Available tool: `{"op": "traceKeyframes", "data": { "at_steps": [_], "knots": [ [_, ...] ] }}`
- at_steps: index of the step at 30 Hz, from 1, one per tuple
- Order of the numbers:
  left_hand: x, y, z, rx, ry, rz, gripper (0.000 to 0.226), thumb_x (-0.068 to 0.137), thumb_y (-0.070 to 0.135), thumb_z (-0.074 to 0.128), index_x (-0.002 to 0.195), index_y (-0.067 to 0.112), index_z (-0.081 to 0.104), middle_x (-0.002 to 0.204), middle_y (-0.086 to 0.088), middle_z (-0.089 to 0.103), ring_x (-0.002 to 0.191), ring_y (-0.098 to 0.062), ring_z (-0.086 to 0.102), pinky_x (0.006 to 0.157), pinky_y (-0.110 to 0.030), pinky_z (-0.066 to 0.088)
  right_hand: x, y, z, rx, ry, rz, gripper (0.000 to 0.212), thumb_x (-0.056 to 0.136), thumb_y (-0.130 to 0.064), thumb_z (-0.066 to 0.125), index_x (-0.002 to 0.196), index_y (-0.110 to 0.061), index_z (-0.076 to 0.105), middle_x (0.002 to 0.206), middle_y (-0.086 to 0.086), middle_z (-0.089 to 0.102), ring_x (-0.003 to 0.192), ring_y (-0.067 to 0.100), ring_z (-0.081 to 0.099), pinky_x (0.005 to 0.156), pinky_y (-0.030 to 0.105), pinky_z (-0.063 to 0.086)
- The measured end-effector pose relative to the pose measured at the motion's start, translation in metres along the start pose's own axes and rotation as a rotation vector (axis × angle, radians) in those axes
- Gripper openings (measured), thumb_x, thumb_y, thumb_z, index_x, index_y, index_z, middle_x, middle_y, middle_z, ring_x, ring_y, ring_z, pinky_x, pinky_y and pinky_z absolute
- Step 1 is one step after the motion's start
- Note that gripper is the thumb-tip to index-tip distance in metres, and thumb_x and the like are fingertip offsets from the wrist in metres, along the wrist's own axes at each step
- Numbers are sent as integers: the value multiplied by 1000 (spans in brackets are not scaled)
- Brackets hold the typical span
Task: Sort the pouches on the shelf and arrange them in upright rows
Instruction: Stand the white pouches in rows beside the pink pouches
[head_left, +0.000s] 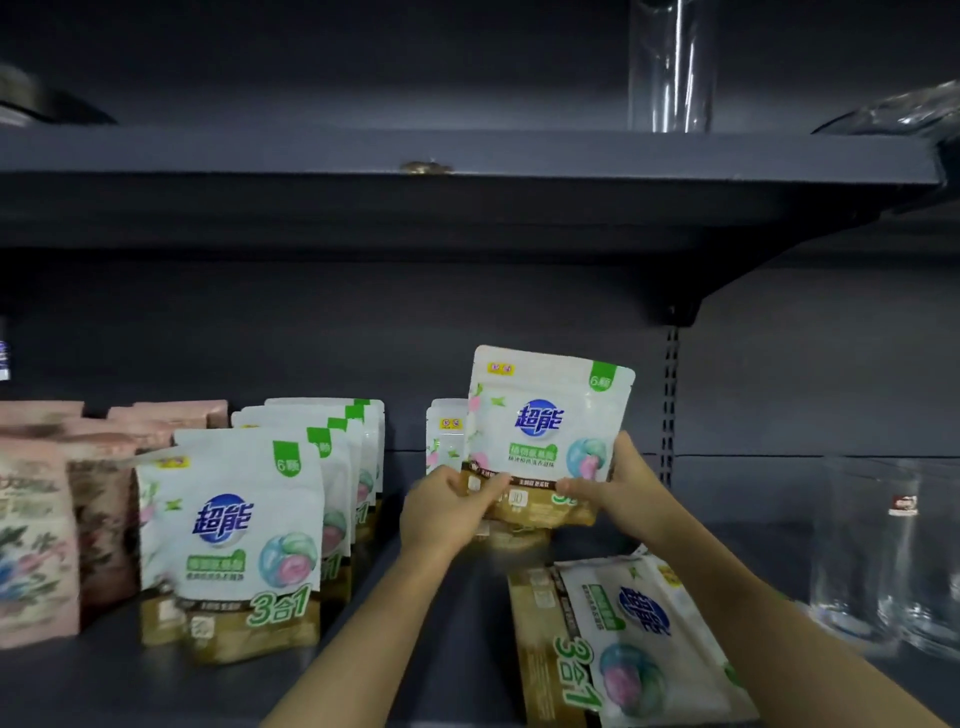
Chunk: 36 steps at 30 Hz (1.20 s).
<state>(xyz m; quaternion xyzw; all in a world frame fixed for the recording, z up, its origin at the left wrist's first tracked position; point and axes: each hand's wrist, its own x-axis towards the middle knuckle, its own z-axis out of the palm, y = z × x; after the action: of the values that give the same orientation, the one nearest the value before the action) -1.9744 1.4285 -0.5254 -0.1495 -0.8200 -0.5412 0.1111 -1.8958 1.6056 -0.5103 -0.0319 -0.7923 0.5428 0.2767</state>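
A white and green pouch (545, 421) with a gold base is held upright above the dark shelf (457, 613). My left hand (441, 506) grips its lower left corner and my right hand (618, 486) its lower right. Behind it stand two more white pouches (445, 434), upright at the back. To the left, a row of white pouches (231, 540) stands upright, front to back. Pink pouches (47, 525) stand in rows at the far left. A stack of white pouches (639, 639) lies flat at the front right.
Clear glass tumblers (878, 561) stand on the shelf at the right. The upper shelf (467, 156) carries a tall clear glass vase (670, 67) and a glass dish (904, 111). A bracket and slotted upright (671, 395) divide the shelf bays.
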Motion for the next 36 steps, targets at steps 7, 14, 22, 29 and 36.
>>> {"op": "traceKeyframes", "data": {
  "at_steps": [7,14,22,29,36],
  "knots": [
    [-3,-41,-2,-109,-1,13,38,77,24,73,107,3,60,104,-10,68,91,-21,64,74,-27,49,2,9,41,-271,-57,40,57,77,-15,75,118,-16,35,125,3,59,107,17,60,84,28,53],
    [-7,-61,10,-43,-20,7,33,78,23,72,105,5,63,95,-6,69,85,-17,63,71,-24,47,-2,19,49,-492,-56,135,58,78,-23,75,118,-10,34,127,10,56,108,22,60,89,32,53],
    [-7,-62,11,-22,33,12,29,82,23,68,105,6,61,96,-7,68,90,-20,63,79,-31,50,-4,18,54,-540,-80,149,61,78,-24,75,120,-11,33,129,9,55,109,21,60,83,25,50],
    [-3,-67,10,-16,8,-20,32,84,24,66,109,6,60,103,-9,67,97,-22,61,86,-34,51,-3,19,58,-562,-83,158,61,78,-24,75,120,-11,33,129,9,55,109,21,60,84,26,52],
    [-19,-50,1,11,110,5,89,81,25,69,146,0,15,144,-18,33,134,-30,34,109,-36,31,-6,11,51,-553,-64,142,49,84,-22,67,120,-6,37,125,13,58,101,22,60,82,29,51]
  ]
}}
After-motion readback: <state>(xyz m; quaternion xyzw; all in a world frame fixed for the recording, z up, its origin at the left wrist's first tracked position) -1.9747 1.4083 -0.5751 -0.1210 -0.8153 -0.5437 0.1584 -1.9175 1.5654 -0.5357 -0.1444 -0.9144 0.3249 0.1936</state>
